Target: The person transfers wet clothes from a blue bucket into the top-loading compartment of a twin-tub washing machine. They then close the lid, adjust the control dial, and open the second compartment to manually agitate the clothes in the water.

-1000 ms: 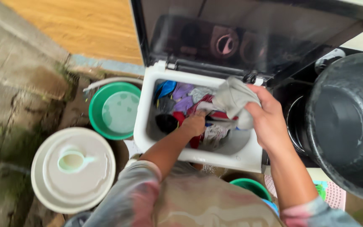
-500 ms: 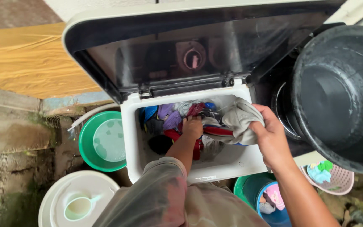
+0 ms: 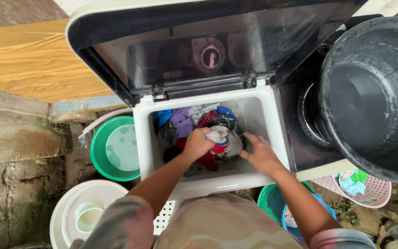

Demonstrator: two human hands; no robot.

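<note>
While both hands work inside washer tub (image 3: 272, 133), left hand (image 3: 198, 143) closed on grey-white garment (image 3: 218, 134) atop laundry pile (image 3: 194, 122); right hand (image 3: 260, 154) spread open, pressing. Cloth soft, likely wet-heavy; bunch mid-fabric.

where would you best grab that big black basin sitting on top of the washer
Probably by the rim of the black basin: it is wide, round and smooth-walled, with no handle in view. It lies tilted, its open side facing up toward the camera, so a grip on the near rim edge from the front, fingers hooked inside, seems best. Both hands likely suit its width.
</note>
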